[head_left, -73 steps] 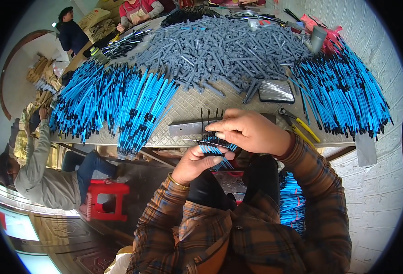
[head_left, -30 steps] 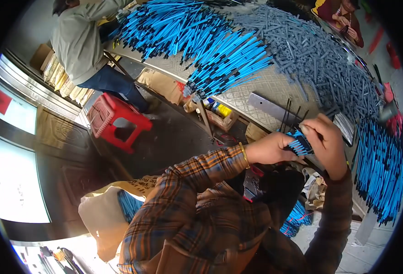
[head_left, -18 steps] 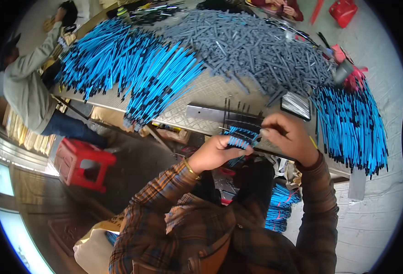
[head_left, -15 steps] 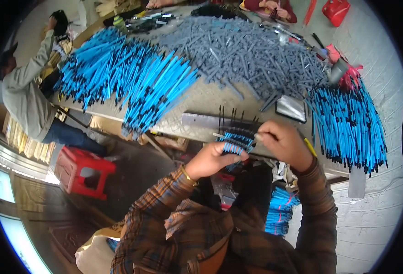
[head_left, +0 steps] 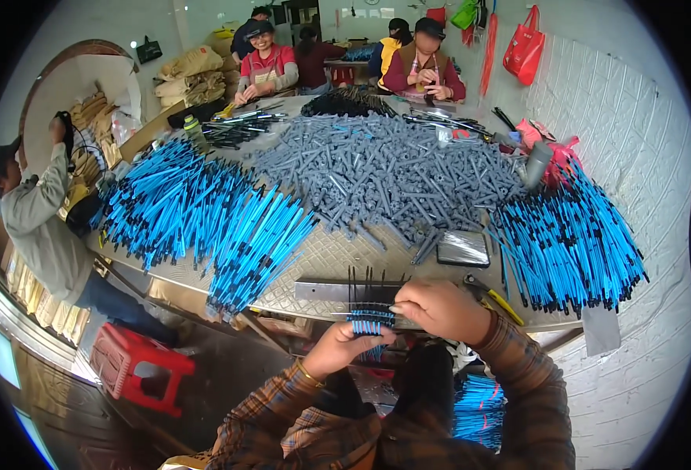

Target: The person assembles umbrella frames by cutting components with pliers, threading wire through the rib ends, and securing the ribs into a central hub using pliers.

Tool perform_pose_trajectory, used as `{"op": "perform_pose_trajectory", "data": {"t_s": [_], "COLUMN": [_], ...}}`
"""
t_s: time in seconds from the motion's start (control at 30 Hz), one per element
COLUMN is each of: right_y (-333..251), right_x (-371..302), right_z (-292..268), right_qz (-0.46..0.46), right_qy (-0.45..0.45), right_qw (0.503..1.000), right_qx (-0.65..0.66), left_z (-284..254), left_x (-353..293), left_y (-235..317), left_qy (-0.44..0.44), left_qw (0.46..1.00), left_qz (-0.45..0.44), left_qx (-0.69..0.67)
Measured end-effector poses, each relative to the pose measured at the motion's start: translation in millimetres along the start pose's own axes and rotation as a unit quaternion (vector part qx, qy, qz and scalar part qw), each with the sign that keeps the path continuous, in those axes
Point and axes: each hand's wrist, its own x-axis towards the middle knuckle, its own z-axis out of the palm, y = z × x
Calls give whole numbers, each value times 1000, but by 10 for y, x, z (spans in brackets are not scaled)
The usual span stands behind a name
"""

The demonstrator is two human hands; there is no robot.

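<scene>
My left hand (head_left: 339, 346) is closed around a bundle of thin blue rods (head_left: 369, 326) with black parts, near the table's front edge. Several dark tips rise from the bundle's far side. Close beside the bundle's right end, my right hand (head_left: 446, 310) has its thumb and fingertips pinched together. Whatever lies in that pinch is too small to make out. A flat metal bar (head_left: 319, 290) lies along the table edge just beyond the bundle.
Grey plastic pieces (head_left: 384, 172) heap across the table (head_left: 275, 294), with blue rods piled left (head_left: 263, 243) and right (head_left: 569, 243). Pliers (head_left: 494, 298) and a clear-topped box (head_left: 463, 248) lie near my right hand. A red stool (head_left: 137, 364) stands left; co-workers sit opposite.
The view has tilted up, so the people and the back of the room now show. Both hands appear lower and slightly further left in the picture, still at the bundle.
</scene>
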Motion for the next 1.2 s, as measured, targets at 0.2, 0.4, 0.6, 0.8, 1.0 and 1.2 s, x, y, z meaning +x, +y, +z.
{"op": "perform_pose_trajectory", "data": {"t_s": [0.2, 0.4, 0.6, 0.8, 1.0, 1.2], "right_y": [524, 1701, 2263, 2315, 2156, 2045], "right_x": [29, -249, -337, -504, -471, -586], "right_z": [-242, -444, -262, -356, -373, -343], "right_qz": [82, 233, 207, 185, 159, 179], "right_qy": [61, -7, -7, 41, 92, 116], "right_qw": [993, 916, 909, 937, 951, 940], "right_qx": [-59, -327, -361, -293, -249, -267], "left_z": [-104, -120, -153, -100, -115, -78], "left_x": [-88, -49, -11, 66, 72, 44], "left_y": [35, 94, -4, 42, -50, -101], "left_qy": [2, 23, 11, 23, 0, -19], "left_qw": [1000, 999, 1000, 999, 997, 996], "left_qz": [-1, -8, 29, 4, 49, 49], "left_qx": [-15, -35, 2, -30, -62, -74]}}
